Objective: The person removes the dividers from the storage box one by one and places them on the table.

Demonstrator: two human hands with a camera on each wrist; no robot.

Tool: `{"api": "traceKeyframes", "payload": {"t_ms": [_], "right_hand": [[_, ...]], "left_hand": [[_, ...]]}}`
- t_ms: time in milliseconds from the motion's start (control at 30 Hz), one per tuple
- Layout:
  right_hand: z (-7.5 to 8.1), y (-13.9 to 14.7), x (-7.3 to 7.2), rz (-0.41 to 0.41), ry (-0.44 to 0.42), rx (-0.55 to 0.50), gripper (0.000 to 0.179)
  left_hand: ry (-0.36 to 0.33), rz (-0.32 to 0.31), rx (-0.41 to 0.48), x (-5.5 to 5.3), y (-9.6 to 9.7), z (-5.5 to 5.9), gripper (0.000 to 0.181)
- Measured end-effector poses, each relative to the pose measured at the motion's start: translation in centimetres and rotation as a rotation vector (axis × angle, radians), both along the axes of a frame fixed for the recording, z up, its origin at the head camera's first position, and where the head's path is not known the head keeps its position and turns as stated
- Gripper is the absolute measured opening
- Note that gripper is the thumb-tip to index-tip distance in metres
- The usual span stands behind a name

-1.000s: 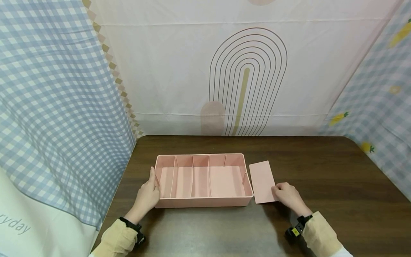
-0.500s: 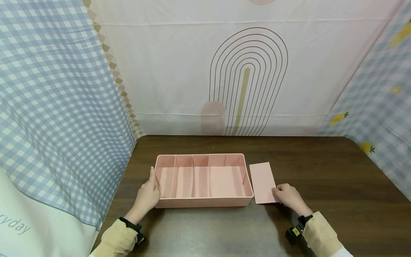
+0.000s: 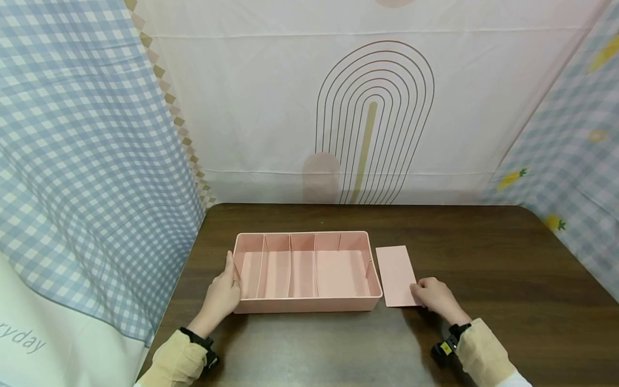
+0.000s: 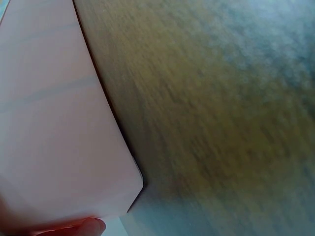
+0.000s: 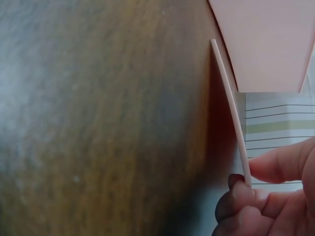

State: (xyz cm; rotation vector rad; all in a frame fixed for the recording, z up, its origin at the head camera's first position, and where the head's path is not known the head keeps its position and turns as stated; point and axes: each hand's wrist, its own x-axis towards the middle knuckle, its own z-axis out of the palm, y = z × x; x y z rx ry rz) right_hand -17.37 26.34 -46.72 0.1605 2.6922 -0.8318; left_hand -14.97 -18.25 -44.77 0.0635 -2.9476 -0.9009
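Note:
A long pink divider box lies on the table, split by upright partitions into several narrow slots and one wider compartment at right. My left hand rests against its left end, index finger straight along the outer wall; a fingertip shows at the box's end in the left wrist view. Right of the box, a thin flat pink divider panel is pinched at its near right corner by my right hand. In the right wrist view the panel appears edge-on, raised off the table toward the thumb and fingers.
The dark wooden table reaches back to a white cloth printed with arches. Blue checked cloths hang at the left and right sides. Each wrist wears a black strap with a small camera.
The panel's far edge has dropped slightly toward me, and the panel and right hand have shifted a touch to the right. My left hand and the box stay put.

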Motion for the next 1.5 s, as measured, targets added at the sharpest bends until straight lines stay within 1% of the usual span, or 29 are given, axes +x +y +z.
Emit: {"api": "traceKeyframes", "payload": {"t_ms": [333,533,933,1167,1500], "right_hand": [[-0.16,0.10,0.14,0.004,-0.014,0.005,0.031],[-0.25,0.04,0.14,0.007,0.004,0.006,0.031],[-0.31,0.17,0.22,-0.001,-0.019,0.021,0.027],[-0.51,0.36,0.18,0.005,-0.001,0.023,0.024],[-0.52,0.41,0.34,0.015,0.024,0.033,0.022]], "left_hand": [[-0.029,0.001,0.009,-0.07,-0.02,0.10,0.060],[-0.025,0.000,0.005,-0.05,0.00,0.06,0.060],[-0.019,0.001,0.008,-0.07,0.02,0.00,0.060],[-0.007,0.002,0.003,-0.03,0.02,-0.01,0.060],[-0.021,0.004,0.009,-0.03,0.06,0.12,0.061]]}}
